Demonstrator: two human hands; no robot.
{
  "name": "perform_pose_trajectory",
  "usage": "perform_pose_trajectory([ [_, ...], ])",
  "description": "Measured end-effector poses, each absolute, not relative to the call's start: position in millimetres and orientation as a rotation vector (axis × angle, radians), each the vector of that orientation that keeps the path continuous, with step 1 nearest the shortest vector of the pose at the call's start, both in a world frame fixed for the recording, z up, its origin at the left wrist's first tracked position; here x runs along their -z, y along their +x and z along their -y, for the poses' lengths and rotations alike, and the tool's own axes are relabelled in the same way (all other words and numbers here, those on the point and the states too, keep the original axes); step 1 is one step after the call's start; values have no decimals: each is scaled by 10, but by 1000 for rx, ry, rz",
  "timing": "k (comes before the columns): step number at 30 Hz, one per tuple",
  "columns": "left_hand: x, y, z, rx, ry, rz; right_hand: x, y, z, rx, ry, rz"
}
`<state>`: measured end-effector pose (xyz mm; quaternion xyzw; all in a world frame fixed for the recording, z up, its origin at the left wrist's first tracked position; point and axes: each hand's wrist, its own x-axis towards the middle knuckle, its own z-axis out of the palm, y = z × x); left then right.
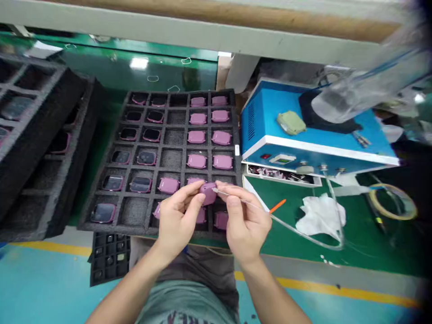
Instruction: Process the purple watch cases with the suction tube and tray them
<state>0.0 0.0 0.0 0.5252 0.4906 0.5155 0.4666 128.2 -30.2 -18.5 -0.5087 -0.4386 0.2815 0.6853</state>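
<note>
My left hand (180,216) pinches a small purple watch case (208,192) between thumb and fingers, above the black foam tray (133,211). My right hand (248,218) grips a thin needle-like tool (239,199), its pale tip at the case's face; whether it touches I cannot tell. The right fingertips are close against the case's edge. Beneath and beyond both hands, the tray's compartments hold purple cases (196,160) on the right and dark-screened pieces (146,157) on the left. Some compartments in the middle column are bare. My hands hide part of the front rows.
A blue machine (280,146) stands at right, with a green watch case (291,122) and a clear cylinder on top. A clear tube (310,241) runs from its front towards my right hand. White tissue (320,216) lies nearby. Stacked foam trays (54,121) rise at left.
</note>
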Motion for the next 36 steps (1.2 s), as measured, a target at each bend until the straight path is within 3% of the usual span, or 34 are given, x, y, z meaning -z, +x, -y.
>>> perform_pose_trajectory([
  [36,39,-21,39,-1264,1346,-1219,185,1279,271,-628,-1096,1025],
])
